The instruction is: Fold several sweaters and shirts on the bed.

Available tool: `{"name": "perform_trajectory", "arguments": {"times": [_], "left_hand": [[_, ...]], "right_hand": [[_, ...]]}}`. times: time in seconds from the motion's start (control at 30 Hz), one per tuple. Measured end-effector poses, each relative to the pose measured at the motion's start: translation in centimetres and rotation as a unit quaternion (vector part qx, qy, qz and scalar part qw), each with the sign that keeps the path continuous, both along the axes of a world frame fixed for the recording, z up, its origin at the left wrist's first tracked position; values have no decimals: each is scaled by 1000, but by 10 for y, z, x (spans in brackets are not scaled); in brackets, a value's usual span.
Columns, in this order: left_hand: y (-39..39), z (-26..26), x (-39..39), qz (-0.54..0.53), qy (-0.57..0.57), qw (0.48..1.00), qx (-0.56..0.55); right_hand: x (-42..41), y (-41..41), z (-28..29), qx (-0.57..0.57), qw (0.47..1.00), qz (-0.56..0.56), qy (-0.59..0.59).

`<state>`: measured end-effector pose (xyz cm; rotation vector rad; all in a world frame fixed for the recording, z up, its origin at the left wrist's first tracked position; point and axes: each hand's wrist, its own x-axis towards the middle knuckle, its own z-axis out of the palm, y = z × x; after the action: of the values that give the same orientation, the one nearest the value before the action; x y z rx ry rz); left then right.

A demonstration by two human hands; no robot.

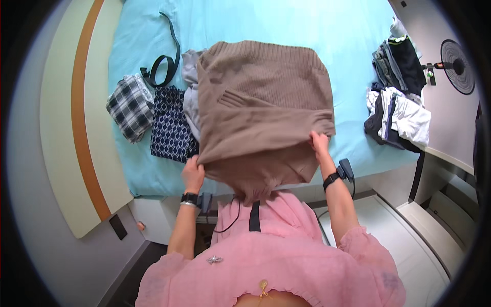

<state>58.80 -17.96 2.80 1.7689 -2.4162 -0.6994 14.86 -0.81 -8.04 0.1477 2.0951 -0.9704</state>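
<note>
A brown knit sweater (264,92) lies on the bed, its ribbed hem towards the far side and its collar end hanging over the near edge. One sleeve lies across the body, its ribbed cuff near the middle. At the sweater's left near corner, my left hand (193,174) pinches the fabric. My right hand (319,144) grips the knit at the right side, close to the end of a fold that runs across. Both wrists wear dark straps with small devices.
Left of the sweater lie folded navy patterned cloth (170,122), a checked garment (132,109), grey clothing (191,99) and a black belt (165,73). Folded white and dark clothes (399,115) sit at the bed's right edge, beneath jeans (389,65). A fan (458,67) stands beyond.
</note>
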Motion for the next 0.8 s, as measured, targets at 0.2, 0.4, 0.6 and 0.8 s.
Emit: {"name": "perform_trajectory", "arguments": {"times": [0.2, 0.4, 0.6, 0.8], "left_hand": [[-109, -5, -9, 123, 276, 942, 144], [-246, -48, -140, 146, 175, 969, 94], [-263, -71, -199, 169, 332, 919, 126], [-289, 18, -211, 146, 400, 898, -110]], "right_hand": [[-119, -27, -11, 140, 917, 126, 350], [-171, -120, -24, 19, 998, 53, 42], [-163, -121, 14, -247, 955, 28, -160], [-222, -120, 78, -352, 901, -70, 243]]}}
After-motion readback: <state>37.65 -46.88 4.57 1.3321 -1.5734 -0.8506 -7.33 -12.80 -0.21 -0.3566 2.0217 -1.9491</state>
